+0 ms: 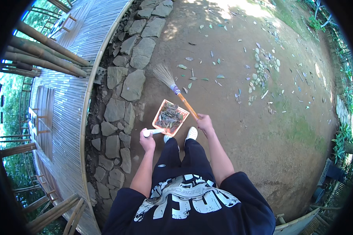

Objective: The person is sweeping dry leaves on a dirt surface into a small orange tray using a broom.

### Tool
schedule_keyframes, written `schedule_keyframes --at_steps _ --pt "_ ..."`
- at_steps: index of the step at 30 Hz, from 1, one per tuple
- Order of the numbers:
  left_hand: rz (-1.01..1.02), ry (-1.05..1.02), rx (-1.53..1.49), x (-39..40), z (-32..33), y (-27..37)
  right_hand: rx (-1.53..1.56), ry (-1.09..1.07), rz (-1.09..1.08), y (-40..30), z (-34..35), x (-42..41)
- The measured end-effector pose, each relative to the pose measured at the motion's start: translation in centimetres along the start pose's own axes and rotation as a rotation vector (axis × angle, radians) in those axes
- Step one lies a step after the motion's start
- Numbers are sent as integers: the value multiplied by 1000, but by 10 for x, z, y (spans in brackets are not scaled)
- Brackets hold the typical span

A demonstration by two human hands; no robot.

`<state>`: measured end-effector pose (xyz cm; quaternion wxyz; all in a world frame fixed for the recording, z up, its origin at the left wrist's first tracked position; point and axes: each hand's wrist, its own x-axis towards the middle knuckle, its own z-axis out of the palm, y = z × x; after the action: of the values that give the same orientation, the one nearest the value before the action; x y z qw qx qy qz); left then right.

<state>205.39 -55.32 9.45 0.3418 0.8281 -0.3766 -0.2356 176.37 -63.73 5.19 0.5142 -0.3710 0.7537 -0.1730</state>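
Note:
My left hand point(148, 141) grips a white handle point(155, 131) that reaches to the near edge of an orange plastic basket or scoop point(181, 110). Brown and green leaves point(170, 116) fill much of it. My right hand point(204, 122) is closed around the orange-brown handle of a stick broom point(186, 102). The broom's pale bristles point(163, 74) fan out beyond the basket, up and to the left, below a purple and white binding. Whether the bristles touch the ground cannot be told. Both my shoes are close to the basket's near edge.
A path of flat stones point(133, 85) runs along the left, beside a raised bamboo deck point(67, 97) with bamboo posts point(47, 54). Fallen leaves point(182, 66) and a patch of pebbles point(257, 79) lie on the bare earth. Plants point(341, 141) line the right edge.

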Motion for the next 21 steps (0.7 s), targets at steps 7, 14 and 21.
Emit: schedule_keyframes --at_steps 7,14,21 --pt "5 4 26 43 -4 5 -417 107 147 -54 -28 -38" --pt "-5 -93 59 70 3 11 -443 220 128 -28 -41 -115" --pt "11 -177 89 112 14 6 401 45 309 -4 -24 -102"
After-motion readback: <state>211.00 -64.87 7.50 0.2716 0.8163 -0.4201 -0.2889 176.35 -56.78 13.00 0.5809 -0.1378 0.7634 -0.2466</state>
